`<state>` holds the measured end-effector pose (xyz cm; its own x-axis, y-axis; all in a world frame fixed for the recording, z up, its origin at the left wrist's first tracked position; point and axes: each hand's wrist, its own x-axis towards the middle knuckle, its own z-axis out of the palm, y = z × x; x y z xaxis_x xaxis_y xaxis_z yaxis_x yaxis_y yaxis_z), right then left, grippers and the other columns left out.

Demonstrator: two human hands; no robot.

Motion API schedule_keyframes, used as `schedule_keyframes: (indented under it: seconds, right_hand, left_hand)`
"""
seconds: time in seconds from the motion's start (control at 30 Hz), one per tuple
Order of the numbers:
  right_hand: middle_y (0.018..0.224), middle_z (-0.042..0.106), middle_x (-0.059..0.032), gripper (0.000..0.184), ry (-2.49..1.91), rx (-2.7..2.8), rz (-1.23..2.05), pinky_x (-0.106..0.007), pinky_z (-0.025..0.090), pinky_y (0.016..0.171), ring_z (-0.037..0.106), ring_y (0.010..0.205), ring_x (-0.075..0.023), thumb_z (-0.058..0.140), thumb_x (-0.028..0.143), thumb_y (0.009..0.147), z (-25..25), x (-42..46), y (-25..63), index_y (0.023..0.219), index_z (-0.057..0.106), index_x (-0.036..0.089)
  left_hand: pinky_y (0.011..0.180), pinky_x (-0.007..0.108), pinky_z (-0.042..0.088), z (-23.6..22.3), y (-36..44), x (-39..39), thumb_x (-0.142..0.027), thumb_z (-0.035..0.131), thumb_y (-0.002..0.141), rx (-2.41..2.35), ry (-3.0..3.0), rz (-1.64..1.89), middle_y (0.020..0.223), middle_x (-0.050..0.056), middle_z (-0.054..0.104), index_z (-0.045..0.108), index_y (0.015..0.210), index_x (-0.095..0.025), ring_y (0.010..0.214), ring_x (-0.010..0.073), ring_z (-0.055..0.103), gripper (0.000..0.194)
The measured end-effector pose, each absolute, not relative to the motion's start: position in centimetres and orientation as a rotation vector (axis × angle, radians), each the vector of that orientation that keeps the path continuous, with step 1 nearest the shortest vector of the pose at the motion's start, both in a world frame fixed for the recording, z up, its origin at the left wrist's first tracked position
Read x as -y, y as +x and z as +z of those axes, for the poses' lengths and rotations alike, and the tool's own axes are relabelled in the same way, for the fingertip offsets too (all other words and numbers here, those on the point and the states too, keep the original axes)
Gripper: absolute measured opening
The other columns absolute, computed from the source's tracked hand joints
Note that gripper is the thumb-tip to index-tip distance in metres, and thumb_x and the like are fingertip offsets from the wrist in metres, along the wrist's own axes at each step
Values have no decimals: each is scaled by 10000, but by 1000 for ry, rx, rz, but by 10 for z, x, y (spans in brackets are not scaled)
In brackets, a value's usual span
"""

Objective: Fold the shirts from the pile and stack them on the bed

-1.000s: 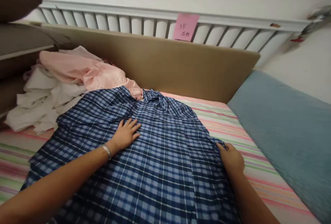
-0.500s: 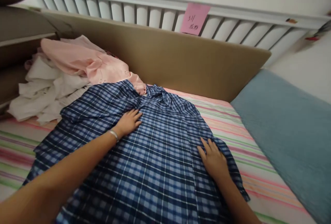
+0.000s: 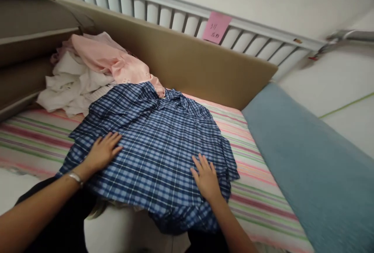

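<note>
A blue plaid shirt (image 3: pixel 157 147) lies spread over a striped sheet, its collar end away from me and its near edge hanging over the front. My left hand (image 3: pixel 103 151) rests flat on the shirt's left part, fingers apart, a silver bracelet on the wrist. On the right part of the shirt lies my right hand (image 3: pixel 206 177), palm down with fingers spread. Neither hand grips the cloth. The far left corner of the shirt touches a pink garment (image 3: pixel 128 68).
White crumpled clothes (image 3: pixel 70 85) are heaped beside the pink garment. A brown board (image 3: pixel 187 62) stands along the back, below a white slatted rail with a pink note (image 3: pixel 216 27). The striped sheet (image 3: pixel 263 194) meets a blue padded panel (image 3: pixel 306 159) at right.
My left hand has moved from the shirt's middle toward its lower left. My right hand has slid nearer along the right side. The view has shifted, showing the shirt's near edge.
</note>
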<state>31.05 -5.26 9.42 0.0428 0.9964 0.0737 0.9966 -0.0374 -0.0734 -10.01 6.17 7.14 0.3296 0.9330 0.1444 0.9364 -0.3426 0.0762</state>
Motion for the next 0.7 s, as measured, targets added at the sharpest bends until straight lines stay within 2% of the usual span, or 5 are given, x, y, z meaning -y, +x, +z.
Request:
schedule_keyframes:
  seconds: [0.13,0.23,0.4,0.57,0.7]
  right_hand:
    - [1403,432,-172,511,-2290,1567,17,-478,271,1081,350,1328,-272,304,385,901,91,103,346,1280,502,105]
    - [1323,516,-173,552,-2197,1151,100,-391,340,1049,456,1245,-247,304,435,866,91,140,356,1243,510,89]
    - [962,694,-137,543,-2269,767,372,-305,509,708,663,856,-215,221,465,875,86,175,339,1084,581,117]
    - [587,622,-37,393,-2354,895,373,-274,442,555,602,617,-194,373,492,815,86,167,330,582,540,223]
    - [527,548,-17,343,-2454,955,283,-276,399,572,541,618,-192,419,383,773,89,168,339,466,347,249]
  left_hand:
    - [1055,571,200,72,-140,-69,-369,339,891,1901,-2324,-214,1482,123,332,435,1361,-150,1368,337,247,528]
    - [1036,548,247,72,-144,-57,-383,307,901,1936,-2193,-303,1455,154,371,425,1352,-105,1336,336,303,543]
    - [999,393,340,68,-153,-45,-387,233,917,2005,-2023,-446,1375,194,460,432,1303,-12,1260,280,409,573]
    - [983,456,337,72,-155,-42,-361,245,907,2062,-2009,-376,1378,183,463,488,1274,-57,1255,315,401,535]
    - [989,458,325,77,-152,-37,-344,236,909,2075,-2027,-315,1405,162,439,464,1309,-76,1265,319,382,533]
